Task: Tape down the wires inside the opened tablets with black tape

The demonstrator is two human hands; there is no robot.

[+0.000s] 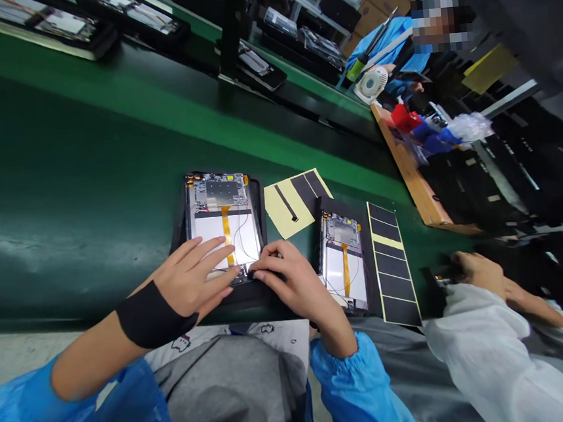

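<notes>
Left hand [196, 277] lies spread over an opened device [216, 223] — right hand [289, 272] curls near its corner, grip unclear.

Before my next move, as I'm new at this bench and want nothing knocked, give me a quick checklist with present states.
1. Left hand on the opened device: ok, fingers spread over its lower part.
2. Right hand at the device's lower-right corner: ok.
3. Something held in the right hand's grip: cannot tell, fingertips hide it.
4. Thin wires lying straight: not ok, they curve over the white panel.
5. Co-worker's hands apart from yours: ok, off to the right.
</notes>
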